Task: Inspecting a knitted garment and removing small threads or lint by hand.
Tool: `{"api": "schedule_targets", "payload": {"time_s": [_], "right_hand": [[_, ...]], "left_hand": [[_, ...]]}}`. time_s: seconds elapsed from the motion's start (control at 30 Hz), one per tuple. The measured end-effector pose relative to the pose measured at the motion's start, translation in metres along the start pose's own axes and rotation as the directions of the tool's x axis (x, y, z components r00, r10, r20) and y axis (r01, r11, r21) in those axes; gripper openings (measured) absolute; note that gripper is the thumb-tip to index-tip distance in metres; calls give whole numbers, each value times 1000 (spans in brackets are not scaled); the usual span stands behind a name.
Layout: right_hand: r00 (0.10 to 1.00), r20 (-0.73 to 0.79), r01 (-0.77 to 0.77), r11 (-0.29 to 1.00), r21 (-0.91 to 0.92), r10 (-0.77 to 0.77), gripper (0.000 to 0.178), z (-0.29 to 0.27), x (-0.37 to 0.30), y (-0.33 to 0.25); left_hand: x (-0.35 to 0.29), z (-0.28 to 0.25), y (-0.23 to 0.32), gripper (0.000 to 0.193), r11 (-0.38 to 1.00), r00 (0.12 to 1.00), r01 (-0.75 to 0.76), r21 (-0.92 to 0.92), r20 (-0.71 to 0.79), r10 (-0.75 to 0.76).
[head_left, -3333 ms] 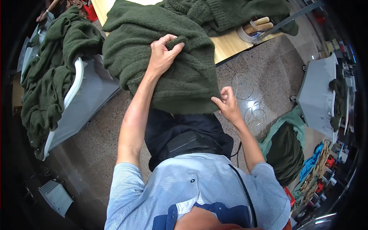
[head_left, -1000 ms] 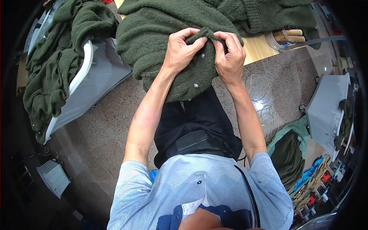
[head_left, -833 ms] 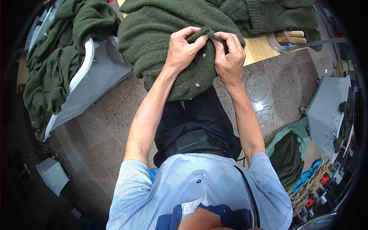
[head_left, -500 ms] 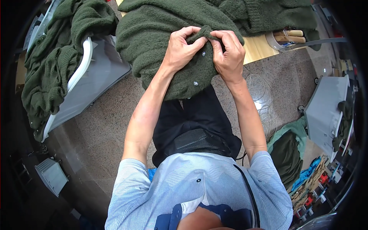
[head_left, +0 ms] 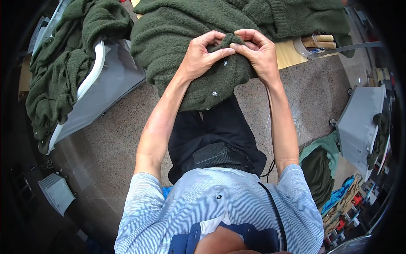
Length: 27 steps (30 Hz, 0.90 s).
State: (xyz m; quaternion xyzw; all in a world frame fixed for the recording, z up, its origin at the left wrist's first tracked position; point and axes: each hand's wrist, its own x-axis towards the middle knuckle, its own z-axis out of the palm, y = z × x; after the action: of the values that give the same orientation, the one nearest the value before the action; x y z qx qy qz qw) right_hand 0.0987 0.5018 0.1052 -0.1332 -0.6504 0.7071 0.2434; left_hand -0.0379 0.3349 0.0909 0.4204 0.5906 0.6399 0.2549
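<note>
Dark green knitted garment (head_left: 169, 51) lies over the pale wooden table (head_left: 291, 55) and comes down past its near edge, in front of the person's black trousers (head_left: 215, 127). The left hand (head_left: 199, 57) and the right hand (head_left: 263, 53) are close together, each one pinching with thumb and fingers the same small raised fold of this garment, just above a shiny button (head_left: 225, 63). On the right side, wooden-handled tools (head_left: 319, 41) are in a pale holder (head_left: 298, 46), and on the left, more green knitwear (head_left: 55, 84) hangs over a grey bin (head_left: 112, 80).
</note>
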Motion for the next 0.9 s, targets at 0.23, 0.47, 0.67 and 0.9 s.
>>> {"api": "schedule_targets", "payload": {"time_s": [0.23,0.47,0.67,0.9], "right_hand": [[959,137,-265,957,117,249,22,-15,3,10],[969,190,-191,969,154,161,14,-9,6,9],[979,180,-104,994,38,96,15,-9,7,13],[980,196,-43,997,61,30,17,1,1,0]], "left_hand": [[-2,-2,-2,28,1000,1000,16,2,19,-16],[-5,1,3,29,998,999,-45,-32,-25,44],[-6,-4,-2,29,999,1000,6,-52,-17,-7],[-3,-3,5,23,994,997,-79,-82,-6,78]]}}
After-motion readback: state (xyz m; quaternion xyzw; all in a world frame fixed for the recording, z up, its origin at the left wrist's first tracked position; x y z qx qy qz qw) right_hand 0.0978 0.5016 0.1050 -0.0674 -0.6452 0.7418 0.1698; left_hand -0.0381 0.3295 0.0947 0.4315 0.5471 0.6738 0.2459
